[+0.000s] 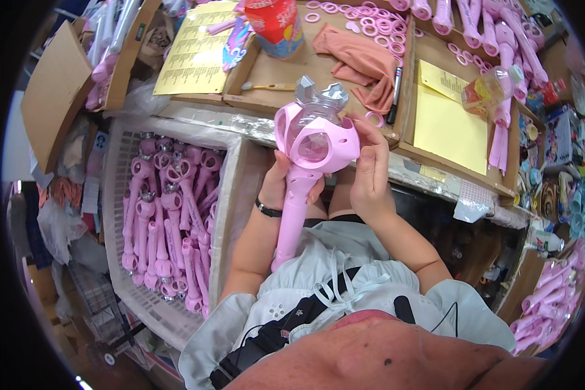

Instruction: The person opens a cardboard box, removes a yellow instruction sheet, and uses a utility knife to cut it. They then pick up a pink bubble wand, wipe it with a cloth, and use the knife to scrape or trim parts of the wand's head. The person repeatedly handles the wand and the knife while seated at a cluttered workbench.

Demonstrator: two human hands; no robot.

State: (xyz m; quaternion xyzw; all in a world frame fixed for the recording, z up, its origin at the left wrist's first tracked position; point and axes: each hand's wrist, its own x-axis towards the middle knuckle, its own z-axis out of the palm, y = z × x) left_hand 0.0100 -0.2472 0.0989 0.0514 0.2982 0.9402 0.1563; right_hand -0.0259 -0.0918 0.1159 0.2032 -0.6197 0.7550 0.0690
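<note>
A pink toy wand (297,201) stands tilted in front of my body, its handle end against my clothing. Its round head has oval openings, a clear globe inside and a silver crown (322,95) on top. My left hand (275,185) is closed round the upper handle, just under the head. At the head's right side, my right hand (372,170) has its fingers bent against the pink shell; the fingertips are partly hidden behind it.
A white basket (120,227) full of similar wands stands at left. Cardboard trays on the bench hold pink rings (370,26), an orange cloth (357,58), a black marker (394,96), a toothbrush (270,86), a red cup (274,29) and a bottle (491,91). More pink parts (552,296) lie at right.
</note>
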